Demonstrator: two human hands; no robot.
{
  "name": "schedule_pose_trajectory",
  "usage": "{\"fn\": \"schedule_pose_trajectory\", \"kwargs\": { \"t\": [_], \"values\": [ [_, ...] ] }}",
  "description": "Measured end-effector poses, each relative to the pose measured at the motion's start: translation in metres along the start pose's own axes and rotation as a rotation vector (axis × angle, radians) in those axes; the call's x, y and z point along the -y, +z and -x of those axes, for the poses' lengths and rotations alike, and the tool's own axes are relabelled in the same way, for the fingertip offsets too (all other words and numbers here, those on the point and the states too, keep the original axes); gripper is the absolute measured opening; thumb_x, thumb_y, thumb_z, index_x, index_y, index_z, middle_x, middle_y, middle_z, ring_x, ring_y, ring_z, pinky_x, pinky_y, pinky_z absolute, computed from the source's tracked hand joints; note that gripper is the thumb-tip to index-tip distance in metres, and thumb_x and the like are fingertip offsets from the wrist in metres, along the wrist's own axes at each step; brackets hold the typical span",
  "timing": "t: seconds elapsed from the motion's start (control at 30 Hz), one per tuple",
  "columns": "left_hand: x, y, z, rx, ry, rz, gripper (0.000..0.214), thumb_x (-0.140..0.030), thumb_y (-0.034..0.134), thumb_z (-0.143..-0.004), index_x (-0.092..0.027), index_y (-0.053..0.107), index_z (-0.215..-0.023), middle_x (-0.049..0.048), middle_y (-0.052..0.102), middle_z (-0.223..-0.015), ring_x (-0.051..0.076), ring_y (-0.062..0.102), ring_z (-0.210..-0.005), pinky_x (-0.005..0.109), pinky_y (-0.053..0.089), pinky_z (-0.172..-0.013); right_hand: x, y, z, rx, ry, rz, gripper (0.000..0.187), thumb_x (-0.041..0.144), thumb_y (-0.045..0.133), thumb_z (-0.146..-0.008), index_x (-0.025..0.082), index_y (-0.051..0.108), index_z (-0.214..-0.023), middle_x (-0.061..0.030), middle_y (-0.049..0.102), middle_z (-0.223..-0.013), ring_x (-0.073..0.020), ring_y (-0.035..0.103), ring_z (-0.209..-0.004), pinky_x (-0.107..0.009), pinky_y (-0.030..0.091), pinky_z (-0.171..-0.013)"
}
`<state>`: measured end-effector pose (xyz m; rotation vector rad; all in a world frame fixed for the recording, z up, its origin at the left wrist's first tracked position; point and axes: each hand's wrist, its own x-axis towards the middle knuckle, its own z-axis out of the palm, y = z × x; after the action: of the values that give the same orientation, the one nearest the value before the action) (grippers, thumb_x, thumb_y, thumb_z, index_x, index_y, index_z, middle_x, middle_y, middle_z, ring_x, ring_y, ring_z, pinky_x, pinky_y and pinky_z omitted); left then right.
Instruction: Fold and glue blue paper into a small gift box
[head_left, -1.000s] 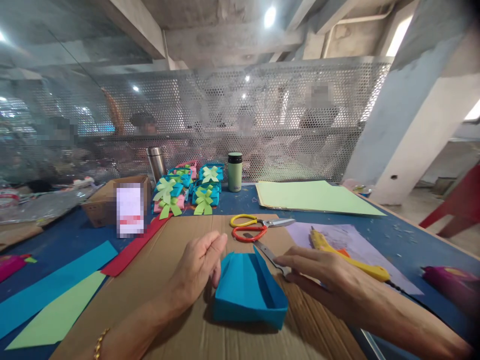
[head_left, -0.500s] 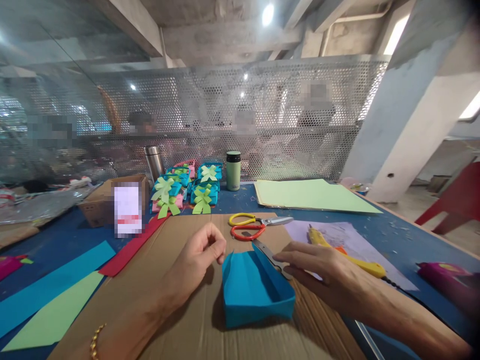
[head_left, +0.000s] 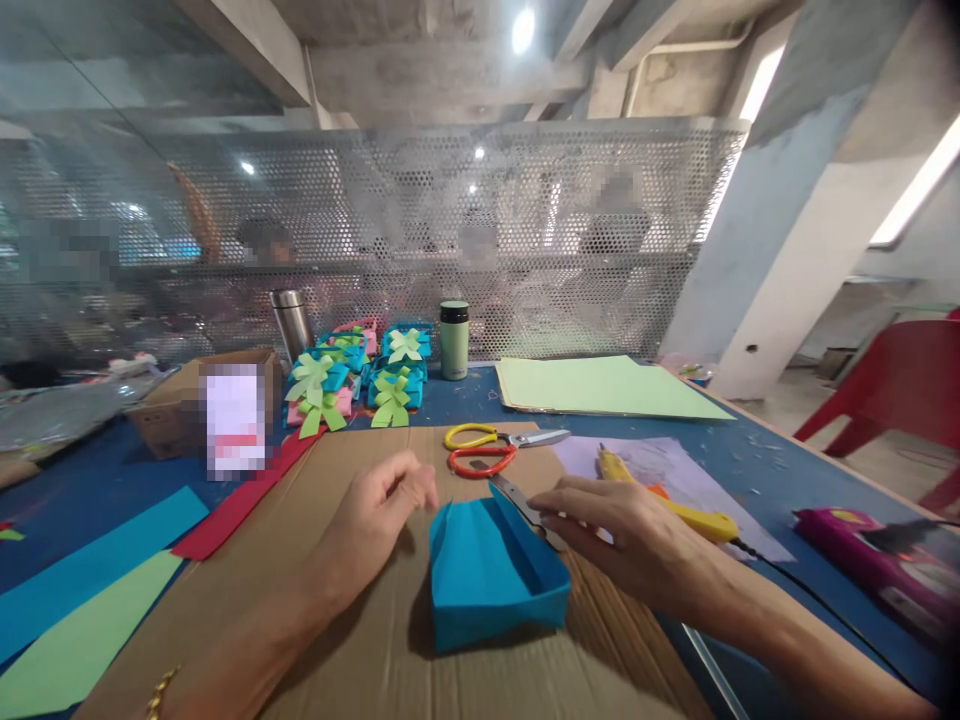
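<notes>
A blue paper tray [head_left: 495,610] with folded-up sides sits on the cardboard sheet, open at the top. My left hand [head_left: 390,495] is just beyond its far left corner, fingers curled and thumb against them; whatever is inside the curl is hidden. Along the tray's right wall slants a flat grey metal tool [head_left: 514,495] with a small hole. The fingers of my right hand [head_left: 607,515] close over its near end, which they partly cover. Scissors [head_left: 484,460] with one yellow and one red handle lie beyond the tray.
Blue and green paper strips [head_left: 97,560] and a red strip [head_left: 232,500] lie left. Small bow-topped boxes [head_left: 394,385], a steel flask [head_left: 291,325] and a green cup [head_left: 454,345] stand behind. Rightward are green sheets [head_left: 607,388], a corded yellow glue gun [head_left: 697,515] and a magenta device [head_left: 870,560].
The view has shifted slightly, so everything appears a little further left. Both hands keep nearly the same pose beside the tray.
</notes>
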<state>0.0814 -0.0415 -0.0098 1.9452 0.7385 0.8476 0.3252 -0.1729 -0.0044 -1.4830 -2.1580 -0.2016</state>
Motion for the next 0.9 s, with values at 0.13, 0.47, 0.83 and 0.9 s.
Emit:
{"fn": "schedule_pose_trajectory", "kwargs": {
  "t": [0.13, 0.47, 0.83, 0.9],
  "values": [
    [0.000, 0.000, 0.001, -0.048, 0.193, -0.124, 0.040, -0.023, 0.057, -0.089, -0.027, 0.056, -0.129, 0.0058, 0.052, -0.142, 0.024, 0.047, -0.129, 0.036, 0.041, -0.101, 0.000, 0.007, 0.000, 0.067, 0.074, -0.029, 0.026, 0.027, 0.047, -0.101, 0.017, 0.071, -0.101, -0.0050, 0.070, -0.079, -0.0122, 0.062, -0.065, -0.023, 0.044, -0.061],
    [-0.002, 0.006, 0.006, 0.032, 0.211, -0.186, 0.033, -0.043, 0.045, -0.099, -0.026, 0.071, -0.112, 0.0059, 0.067, -0.115, 0.023, 0.062, -0.104, 0.033, 0.047, -0.089, 0.016, 0.017, 0.000, 0.146, 0.056, -0.139, 0.023, 0.018, 0.045, -0.100, 0.017, 0.066, -0.091, -0.0022, 0.065, -0.076, -0.0116, 0.057, -0.066, -0.023, 0.036, -0.059],
    [-0.002, 0.007, 0.002, 0.161, -0.074, -0.214, 0.055, -0.061, 0.047, -0.092, -0.026, 0.060, -0.133, 0.0069, 0.072, -0.101, 0.027, 0.064, -0.095, 0.041, 0.043, -0.089, 0.043, 0.021, -0.003, 0.200, -0.284, -0.046, 0.015, 0.012, 0.045, -0.093, 0.016, 0.058, -0.088, -0.0034, 0.059, -0.077, -0.0160, 0.047, -0.066, -0.033, 0.033, -0.064],
    [-0.002, 0.008, 0.001, 0.200, -0.054, -0.293, 0.050, -0.056, 0.049, -0.092, -0.025, 0.063, -0.128, 0.0050, 0.072, -0.094, 0.027, 0.063, -0.092, 0.041, 0.040, -0.090, 0.043, 0.026, -0.003, 0.184, -0.337, -0.039, 0.016, 0.009, 0.044, -0.093, 0.017, 0.057, -0.087, -0.0029, 0.059, -0.076, -0.0160, 0.047, -0.065, -0.034, 0.033, -0.064]
  ]
}}
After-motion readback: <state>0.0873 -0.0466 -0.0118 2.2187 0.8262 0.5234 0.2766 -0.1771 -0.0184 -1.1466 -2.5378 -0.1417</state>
